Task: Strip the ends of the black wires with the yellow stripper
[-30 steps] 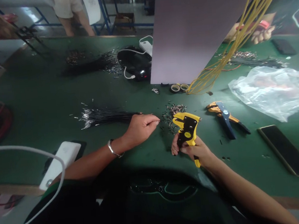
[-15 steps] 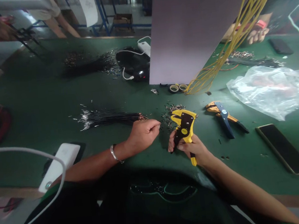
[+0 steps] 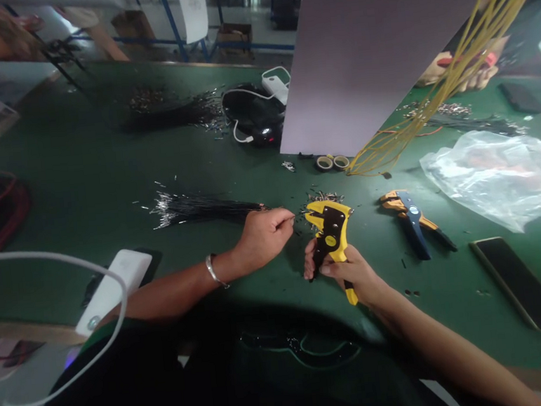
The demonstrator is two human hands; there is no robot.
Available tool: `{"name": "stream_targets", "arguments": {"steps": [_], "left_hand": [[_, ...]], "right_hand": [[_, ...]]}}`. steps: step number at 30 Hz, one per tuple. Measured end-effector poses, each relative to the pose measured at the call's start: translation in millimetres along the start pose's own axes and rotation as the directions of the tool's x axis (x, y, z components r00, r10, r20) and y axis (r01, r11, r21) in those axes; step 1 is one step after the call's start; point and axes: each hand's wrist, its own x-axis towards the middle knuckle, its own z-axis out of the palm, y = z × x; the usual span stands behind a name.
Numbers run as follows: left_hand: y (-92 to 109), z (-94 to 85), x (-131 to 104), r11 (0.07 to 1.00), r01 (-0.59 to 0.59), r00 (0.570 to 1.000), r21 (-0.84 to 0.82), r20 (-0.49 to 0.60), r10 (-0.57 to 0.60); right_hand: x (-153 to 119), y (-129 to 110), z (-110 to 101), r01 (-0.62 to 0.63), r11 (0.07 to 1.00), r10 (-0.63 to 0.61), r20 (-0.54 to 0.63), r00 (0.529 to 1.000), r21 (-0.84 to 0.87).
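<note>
My right hand (image 3: 346,267) is wrapped round the handles of a yellow and black wire stripper (image 3: 333,232). Its jaws point up and to the left. Close by on the left, my left hand (image 3: 267,238) is closed in a pinch, its fingertips just short of the jaws. Whatever is between those fingers is too small to make out. A bundle of black wires (image 3: 204,205) with shiny tips at its left end lies behind the left hand, which hides part of the right end. Small dark and metallic scraps (image 3: 325,196) are heaped behind the stripper.
A blue and orange wire stripper (image 3: 412,215), a phone (image 3: 522,284) and a clear plastic bag (image 3: 497,171) lie to the right. Yellow wires (image 3: 459,76) hang beside a pale panel (image 3: 356,54). A white power strip (image 3: 113,288) is at left. Another person's hands (image 3: 478,71) are at far right.
The view has shifted slightly, so most things on the table sit further right. My left hand and the stripper's jaws are closer together. Both hands keep their grip.
</note>
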Motion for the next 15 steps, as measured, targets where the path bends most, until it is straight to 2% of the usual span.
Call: {"name": "stream_targets", "arguments": {"steps": [5, 11, 15], "left_hand": [[1, -5.2, 3, 0.995, 0.039, 0.999, -0.093, 0.035, -0.036], [2, -9.7, 6, 0.929, 0.26, 0.963, -0.265, 0.147, -0.227], [2, -10.6, 7, 0.883, 0.297, 0.948, -0.364, 0.221, -0.228]], "right_hand": [[0, -3, -1, -0.023, 1.0, 0.023, 0.047, 0.999, -0.001], [-4, -4, -7, -0.033, 0.999, 0.032, 0.104, 0.994, 0.006], [-4, -4, -10, -0.039, 0.999, 0.034, 0.148, 0.988, 0.026]]}}
